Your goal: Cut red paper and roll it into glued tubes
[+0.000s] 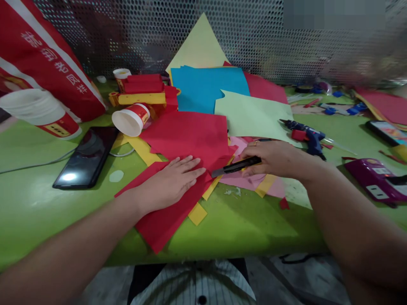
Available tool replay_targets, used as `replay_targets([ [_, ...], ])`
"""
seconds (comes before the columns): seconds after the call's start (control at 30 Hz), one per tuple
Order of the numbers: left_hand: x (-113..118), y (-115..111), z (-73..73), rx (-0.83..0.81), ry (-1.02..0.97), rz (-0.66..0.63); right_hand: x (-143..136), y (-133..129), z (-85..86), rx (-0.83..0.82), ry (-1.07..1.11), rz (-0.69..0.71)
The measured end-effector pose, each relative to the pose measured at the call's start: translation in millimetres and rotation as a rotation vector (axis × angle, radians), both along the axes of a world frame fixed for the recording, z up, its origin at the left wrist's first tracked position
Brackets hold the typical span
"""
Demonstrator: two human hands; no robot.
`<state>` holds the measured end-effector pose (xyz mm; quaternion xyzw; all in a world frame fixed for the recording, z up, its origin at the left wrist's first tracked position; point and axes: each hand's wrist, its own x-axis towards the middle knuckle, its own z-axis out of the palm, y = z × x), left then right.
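Observation:
My left hand (170, 182) lies flat, fingers spread, on a folded-looking red sheet (159, 231) near the table's front edge. In my right hand (265, 159) is a black utility knife (237, 166), its blade pointing left and touching or just above the right edge of the red paper. Another red sheet (190, 133) lies behind my left hand. Yellow strips (197, 214) and pink paper (243, 184) show beneath and beside the red sheets.
Blue (208, 87) and pale green sheets (254, 116) lie behind. A phone (87, 159), stacked cups (41, 112) and a tipped cup (132, 120) stand left. At right are a glue gun (310, 135) and a purple power strip (375, 180) on the green table (254, 233).

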<state>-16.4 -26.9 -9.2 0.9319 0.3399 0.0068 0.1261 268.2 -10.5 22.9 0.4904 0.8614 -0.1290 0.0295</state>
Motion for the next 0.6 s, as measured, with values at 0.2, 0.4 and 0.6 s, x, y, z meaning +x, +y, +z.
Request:
replay_targets([
  [0.2,0.1,-1.1,0.9,-0.003,0.001,0.014,0.1,0.6,-1.0,-0.024,0.008,-0.014],
  [0.4,0.0,0.0,-0.3,-0.003,-0.021,0.012,0.0,0.2,2.2,-0.016,0.007,-0.051],
  [0.6,0.9,-0.7,1.1,-0.007,-0.005,0.017,-2.2,0.1,3.0,-0.054,0.018,-0.033],
])
